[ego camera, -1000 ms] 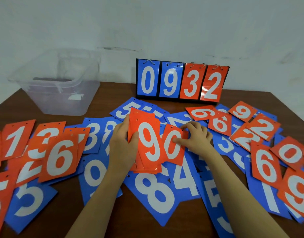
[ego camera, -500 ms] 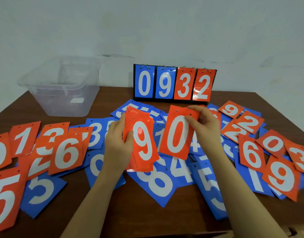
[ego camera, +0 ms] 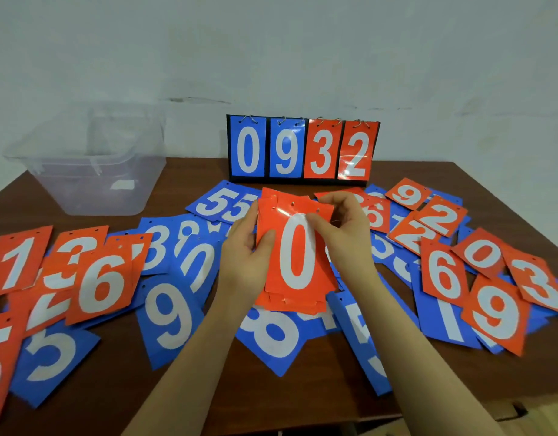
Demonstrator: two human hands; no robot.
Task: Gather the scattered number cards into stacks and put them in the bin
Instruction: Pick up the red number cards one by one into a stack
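soft even light, glare on the glossy top card (ego camera: 295, 247), wide-angle bowing toward blurred edges.

One camera sits on the person's head, looking forward and down over the table (ego camera: 428, 388). It is close above both forearms. The wall (ego camera: 271, 51) fills the top.

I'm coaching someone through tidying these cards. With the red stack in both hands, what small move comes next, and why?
Probably square up the red stack: its cards sit fanned, edges stepped at top and bottom, with the 0 card on top. The left hand grips one side and the right hand pinches the top, so tapping the edges even suits before reaching for another red card.
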